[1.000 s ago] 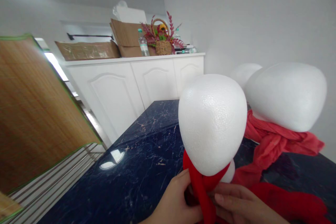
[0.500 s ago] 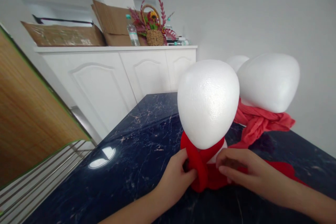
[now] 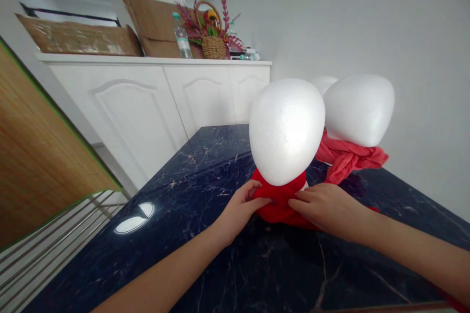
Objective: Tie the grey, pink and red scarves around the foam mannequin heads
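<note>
Logging from here: left hand (image 3: pixel 237 212) and right hand (image 3: pixel 325 208), fingers half-curled, both pinching the red scarf (image 3: pixel 281 208) bunched under the white foam egg (image 3: pixel 286 129), lower centre, on the dark marble counter (image 3: pixel 183 181).

Matt polystyrene form (image 3: pixel 286 132), glossy marble counter (image 3: pixel 279 269)

Foam form (image 3: pixel 286 132) on counter (image 3: pixel 165 234), cabinets (image 3: pixel 135 107) bhd.

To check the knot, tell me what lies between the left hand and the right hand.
In the head view, a bright red scarf lies between the left hand and the right hand, bunched below a white foam head. Both hands touch it.
</note>
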`<state>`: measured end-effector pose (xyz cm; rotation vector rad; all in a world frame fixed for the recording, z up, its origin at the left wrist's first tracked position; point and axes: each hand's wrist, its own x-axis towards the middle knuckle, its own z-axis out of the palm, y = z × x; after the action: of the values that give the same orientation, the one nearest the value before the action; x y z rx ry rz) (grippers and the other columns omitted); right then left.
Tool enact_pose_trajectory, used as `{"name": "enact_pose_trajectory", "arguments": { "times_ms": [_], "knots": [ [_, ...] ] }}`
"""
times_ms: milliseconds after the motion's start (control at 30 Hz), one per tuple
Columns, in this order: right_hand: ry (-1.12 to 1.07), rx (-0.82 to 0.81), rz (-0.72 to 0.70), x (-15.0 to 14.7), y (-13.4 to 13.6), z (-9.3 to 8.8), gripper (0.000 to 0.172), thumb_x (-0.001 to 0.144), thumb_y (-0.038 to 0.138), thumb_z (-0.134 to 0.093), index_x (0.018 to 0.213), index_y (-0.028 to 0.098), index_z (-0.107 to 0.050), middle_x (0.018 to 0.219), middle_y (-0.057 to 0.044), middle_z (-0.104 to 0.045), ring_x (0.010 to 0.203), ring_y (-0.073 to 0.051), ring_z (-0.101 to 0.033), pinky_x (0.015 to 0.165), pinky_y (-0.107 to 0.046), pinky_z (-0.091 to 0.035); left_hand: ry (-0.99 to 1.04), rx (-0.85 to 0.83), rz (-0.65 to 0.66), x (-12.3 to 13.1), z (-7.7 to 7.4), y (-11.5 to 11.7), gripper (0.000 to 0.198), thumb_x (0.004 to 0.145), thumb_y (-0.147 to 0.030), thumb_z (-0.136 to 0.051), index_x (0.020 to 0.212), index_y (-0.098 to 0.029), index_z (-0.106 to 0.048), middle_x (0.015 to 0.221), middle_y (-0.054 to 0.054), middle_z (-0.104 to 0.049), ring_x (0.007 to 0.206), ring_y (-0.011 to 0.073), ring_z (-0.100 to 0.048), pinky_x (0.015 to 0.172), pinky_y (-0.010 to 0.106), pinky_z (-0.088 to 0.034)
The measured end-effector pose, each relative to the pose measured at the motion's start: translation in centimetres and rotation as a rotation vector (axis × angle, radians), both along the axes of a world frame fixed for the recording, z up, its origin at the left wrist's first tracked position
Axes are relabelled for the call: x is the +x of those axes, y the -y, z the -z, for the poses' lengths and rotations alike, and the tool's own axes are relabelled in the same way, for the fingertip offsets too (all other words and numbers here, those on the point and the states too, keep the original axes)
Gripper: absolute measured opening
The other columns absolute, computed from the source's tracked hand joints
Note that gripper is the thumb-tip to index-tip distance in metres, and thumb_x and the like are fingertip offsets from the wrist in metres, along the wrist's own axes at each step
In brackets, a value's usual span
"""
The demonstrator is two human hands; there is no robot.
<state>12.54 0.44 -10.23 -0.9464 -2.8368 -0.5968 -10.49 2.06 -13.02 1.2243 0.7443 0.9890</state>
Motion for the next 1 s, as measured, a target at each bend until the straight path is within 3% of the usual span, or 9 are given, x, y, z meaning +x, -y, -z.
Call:
{"name": "enact_pose_trajectory", "arguments": {
  "times_ms": [167,300,433,533,633,800,867,933,1000],
  "knots": [
    [0.036,0.046,0.129,2.9,-0.5,-1.3,0.006,0.091,0.014,-0.060,0.088,0.019,-0.061,0.074,-0.001,-0.063,0.062,-0.017,-0.059,0.055,-0.030,-0.022,-0.207,-0.215,0.000,-2.1,-1.8,-0.8,0.021,0.077,-0.028,-0.072,0.095,-0.017,-0.072,0.084,0.001,-0.073,0.072,0.0116,-0.064,0.071,0.023,-0.049],
    [0.048,0.037,0.195,4.1,-0.5,-1.7,0.006,0.094,0.017,-0.055,0.092,0.018,-0.061,0.074,-0.002,-0.061,0.063,-0.016,-0.058,0.056,-0.030,-0.019,-0.420,-0.119,0.182,-3.4,-3.0,-1.1,0.024,0.073,-0.026,-0.078,0.094,-0.014,-0.076,0.094,0.007,-0.076,0.081,0.0148,-0.066,0.077,0.023,-0.048],
    [0.067,0.017,0.233,4.1,0.0,-2.0,0.006,0.094,0.018,-0.055,0.093,0.018,-0.061,0.075,-0.002,-0.062,0.063,-0.016,-0.057,0.055,-0.030,-0.015,-0.213,-0.045,0.215,-3.7,-2.9,-0.8,0.027,0.077,-0.023,-0.076,0.103,-0.016,-0.074,0.104,0.006,-0.074,0.100,0.0172,-0.065,0.095,0.026,-0.046],
    [0.080,0.007,0.250,3.9,0.3,-2.4,0.008,0.096,0.020,-0.053,0.094,0.018,-0.061,0.076,-0.002,-0.062,0.064,-0.016,-0.058,0.055,-0.030,-0.013,-0.108,-0.074,0.148,-3.9,-2.1,-0.4,0.023,0.079,-0.027,-0.076,0.100,-0.017,-0.073,0.084,0.001,-0.071,0.080,0.0115,-0.063,0.082,0.021,-0.048],
    [0.094,0.010,0.257,4.1,0.4,-2.8,0.010,0.097,0.021,-0.052,0.095,0.018,-0.061,0.077,-0.003,-0.063,0.065,-0.016,-0.058,0.054,-0.030,-0.013,-0.282,-0.087,0.129,-4.9,-1.9,-0.1,0.030,0.081,-0.036,-0.073,0.104,-0.018,-0.071,0.065,-0.003,-0.063,0.058,0.0091,-0.054,0.059,0.019,-0.042],
    [0.079,0.054,0.265,4.7,0.2,-2.7,0.009,0.097,0.021,-0.052,0.098,0.018,-0.060,0.077,-0.003,-0.063,0.068,-0.018,-0.060,0.053,-0.030,-0.012,-0.702,-0.027,0.200,-7.8,-3.8,0.5,0.027,0.077,-0.031,-0.074,0.101,-0.018,-0.074,0.088,0.003,-0.075,0.072,0.0169,-0.065,0.062,0.022,-0.046],
    [0.070,0.066,0.268,4.8,0.2,-2.5,0.009,0.096,0.021,-0.052,0.097,0.018,-0.060,0.077,-0.002,-0.064,0.068,-0.018,-0.061,0.053,-0.030,-0.013,-0.620,-0.033,0.143,-8.4,-4.2,1.3,0.026,0.076,-0.030,-0.075,0.099,-0.019,-0.075,0.095,0.004,-0.076,0.084,0.0198,-0.067,0.074,0.024,-0.051],
    [0.065,0.081,0.267,4.8,0.2,-2.4,0.008,0.096,0.021,-0.053,0.097,0.018,-0.060,0.077,-0.003,-0.064,0.067,-0.018,-0.061,0.053,-0.030,-0.013,-0.375,-0.031,-0.007,-8.4,-4.1,2.6,0.029,0.076,-0.031,-0.076,0.103,-0.020,-0.074,0.104,0.005,-0.075,0.098,0.0212,-0.067,0.087,0.026,-0.051],
    [0.062,0.095,0.262,4.7,0.1,-2.3,0.009,0.096,0.021,-0.052,0.097,0.018,-0.060,0.076,-0.002,-0.064,0.067,-0.018,-0.061,0.053,-0.030,-0.013,-0.168,-0.019,-0.149,-7.9,-3.7,4.1,0.024,0.079,-0.033,-0.075,0.099,-0.021,-0.073,0.100,0.004,-0.074,0.094,0.0177,-0.066,0.084,0.023,-0.052]
  ]
}}
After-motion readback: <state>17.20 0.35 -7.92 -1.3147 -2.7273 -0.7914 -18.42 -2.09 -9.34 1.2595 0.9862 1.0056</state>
